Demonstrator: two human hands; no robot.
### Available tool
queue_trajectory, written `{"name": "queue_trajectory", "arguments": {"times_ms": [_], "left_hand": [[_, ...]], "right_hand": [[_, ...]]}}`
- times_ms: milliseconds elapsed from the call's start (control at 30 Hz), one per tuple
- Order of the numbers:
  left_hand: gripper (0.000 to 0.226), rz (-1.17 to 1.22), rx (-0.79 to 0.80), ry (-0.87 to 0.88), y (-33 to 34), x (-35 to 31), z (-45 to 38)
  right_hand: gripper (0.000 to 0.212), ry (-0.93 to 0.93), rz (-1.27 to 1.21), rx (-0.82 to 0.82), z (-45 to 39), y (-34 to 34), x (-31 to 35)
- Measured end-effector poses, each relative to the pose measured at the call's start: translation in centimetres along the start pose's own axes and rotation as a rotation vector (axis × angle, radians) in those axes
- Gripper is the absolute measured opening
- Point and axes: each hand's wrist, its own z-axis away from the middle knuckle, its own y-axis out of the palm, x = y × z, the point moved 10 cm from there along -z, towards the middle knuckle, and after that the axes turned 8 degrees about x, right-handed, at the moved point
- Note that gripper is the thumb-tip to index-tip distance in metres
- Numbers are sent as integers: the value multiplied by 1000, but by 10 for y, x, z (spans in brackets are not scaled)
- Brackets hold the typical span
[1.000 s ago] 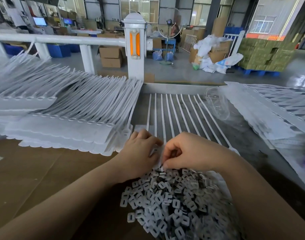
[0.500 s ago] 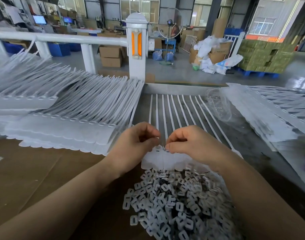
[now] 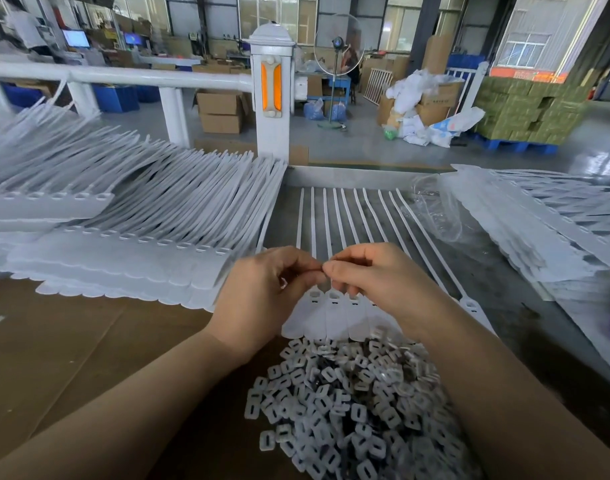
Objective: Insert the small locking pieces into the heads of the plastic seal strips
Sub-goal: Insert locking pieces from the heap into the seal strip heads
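Two hands meet fingertip to fingertip above the row of seal strips (image 3: 334, 220). Left hand (image 3: 269, 292) & right hand (image 3: 376, 278) both have fingers curled together, pinching sth tiny between them, too small to tell what. Strip heads (image 3: 331, 310) lie just below, flat on the bench. Pile of locking pieces (image 3: 345, 407) sits nearer, btwn the forearms. Stacks of strips (image 3: 130, 233) on the left.

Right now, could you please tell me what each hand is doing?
Left hand: fingers curled, fingertips meeting the right's; contents cannot be told.
Right hand: fingers curled, pinching at the same spot; contents cannot be told.
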Motion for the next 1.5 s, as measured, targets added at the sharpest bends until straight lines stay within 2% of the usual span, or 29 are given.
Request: {"name": "queue_trajectory", "arguments": {"times_ms": [67,200,367,567,800,1033,1133,1400,1500], "left_hand": [[3,79,8,-99,3,11,1],[7,387,72,-317,16,36,3],[11,523,147,-387,25,41,5],[11,694,61,-528,25,57,9],[13,614,143,-476,27,49,5],[13,554,170,-548,32,59,7],[16,387,158,-644,33,71,8],[25,-43,374,-729,44,82,11],[25,-94,410,-735,46,84,10]], "right_hand": [[13,-29,45,-30,1,-2,4],[2,-80,80,-76,3,-4,11],[6,-105,134,-73,2,-2,14],[10,-81,69,-84,1,-4,11],[10,-59,54,-55,-1,2,9],[6,-44,187,-63,-3,2,5],[5,14,364,-82,-5,-3,-4],[20,86,453,7,-9,5,-18],[20,86,452,18,-8,5,-18]]}}
